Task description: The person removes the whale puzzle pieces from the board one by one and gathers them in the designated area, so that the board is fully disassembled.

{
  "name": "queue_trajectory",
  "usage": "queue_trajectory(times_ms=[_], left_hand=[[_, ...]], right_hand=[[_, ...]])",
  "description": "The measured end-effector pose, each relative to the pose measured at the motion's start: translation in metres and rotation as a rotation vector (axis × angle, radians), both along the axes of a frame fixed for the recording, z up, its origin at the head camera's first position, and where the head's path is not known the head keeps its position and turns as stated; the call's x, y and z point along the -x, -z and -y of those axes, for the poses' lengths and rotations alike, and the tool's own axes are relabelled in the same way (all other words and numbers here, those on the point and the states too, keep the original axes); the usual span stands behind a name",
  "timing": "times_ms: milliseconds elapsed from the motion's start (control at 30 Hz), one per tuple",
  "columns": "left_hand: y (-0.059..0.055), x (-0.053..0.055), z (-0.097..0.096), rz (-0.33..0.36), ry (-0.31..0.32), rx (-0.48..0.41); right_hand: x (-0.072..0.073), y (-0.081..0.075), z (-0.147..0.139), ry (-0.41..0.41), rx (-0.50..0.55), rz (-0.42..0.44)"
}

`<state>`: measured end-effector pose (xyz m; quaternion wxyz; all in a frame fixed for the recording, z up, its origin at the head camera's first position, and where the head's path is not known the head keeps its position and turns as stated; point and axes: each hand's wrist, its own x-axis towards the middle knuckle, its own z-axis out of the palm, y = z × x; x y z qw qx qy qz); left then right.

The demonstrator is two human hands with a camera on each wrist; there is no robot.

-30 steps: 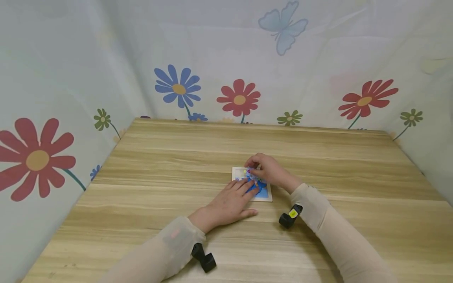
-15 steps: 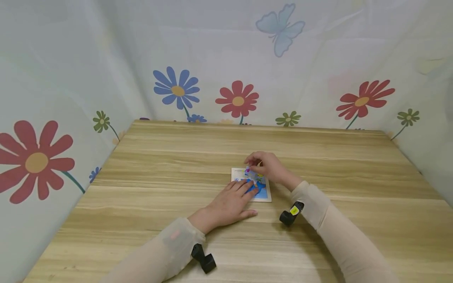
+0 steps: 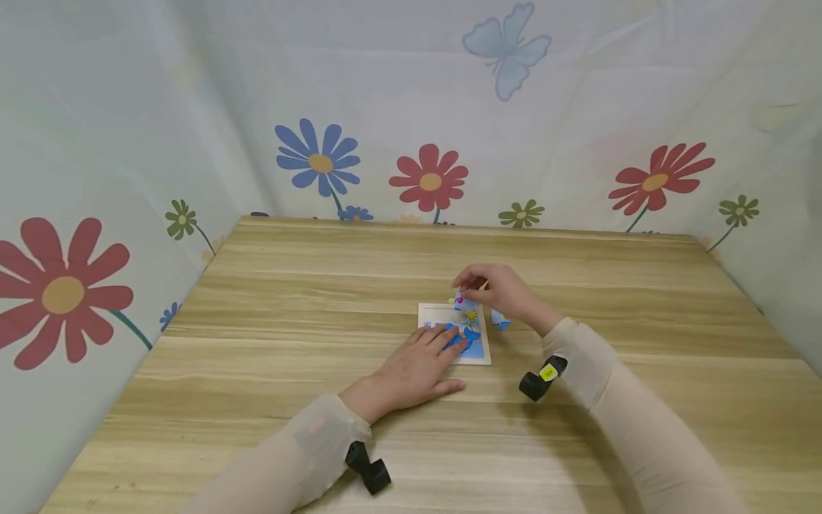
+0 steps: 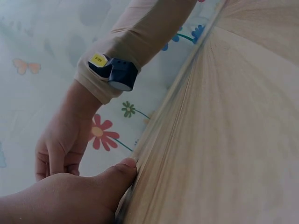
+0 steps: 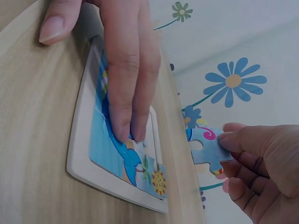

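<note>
A small jigsaw puzzle in a white frame [image 3: 486,355] lies on the wooden table, its picture showing a blue dolphin-like shape and a yellow sun. My left hand [image 3: 406,370] lies with straight fingers across the puzzle, covering part of it. Between thumb and fingers, my right hand [image 3: 507,298] pinches a light blue puzzle piece [image 5: 209,148] with a pink swirl, held above the frame's far side. In the right wrist view, part of the frame's far area shows pale backing without pieces. The left wrist view shows both hands, with the puzzle hidden.
Another blue puzzle piece [image 3: 500,320] lies on the table just right of the frame, below my right hand. A flower-printed cloth [image 3: 565,128] stands behind the table's far edge and along its sides.
My right hand has lifted the pinched piece off the puzzle, moving slightly away and to the right. The sun and a loose piece beside the frame have come into view. My left hand stays put.
</note>
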<state>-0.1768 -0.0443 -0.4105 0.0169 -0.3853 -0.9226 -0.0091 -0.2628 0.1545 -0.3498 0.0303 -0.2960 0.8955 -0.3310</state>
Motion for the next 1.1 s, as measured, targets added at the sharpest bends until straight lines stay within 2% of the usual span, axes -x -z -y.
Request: queue_trajectory(times_ms=[200, 533, 1100], left_hand=[[-0.001, 0.0, 0.0, 0.017, -0.007, -0.008], [-0.002, -0.001, 0.0, 0.017, -0.005, -0.022], [-0.002, -0.001, 0.001, 0.002, 0.008, -0.042]], right_hand=[[0.001, -0.007, -0.011, 0.026, -0.029, -0.002], [0.0, -0.011, -0.033, 0.054, -0.057, -0.011], [-0.002, -0.01, -0.062, 0.084, -0.087, 0.05]])
